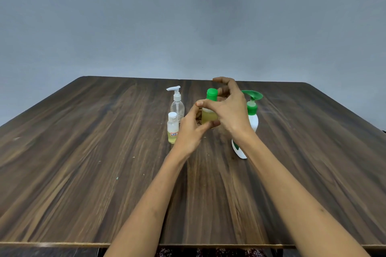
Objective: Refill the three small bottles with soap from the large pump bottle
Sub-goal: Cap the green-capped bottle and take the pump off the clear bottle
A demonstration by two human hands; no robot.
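Both hands' fingers (205, 126) curl round green-capped bottle (210, 113) (right hand (228, 108) nearer cap).

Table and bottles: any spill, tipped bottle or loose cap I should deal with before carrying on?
Nothing stands out. The large pump bottle, clear pump bottle and white-capped small bottle stand upright on the table. Both hands hold the green-capped bottle. No puddle shows, only tiny pale specks on the wood.
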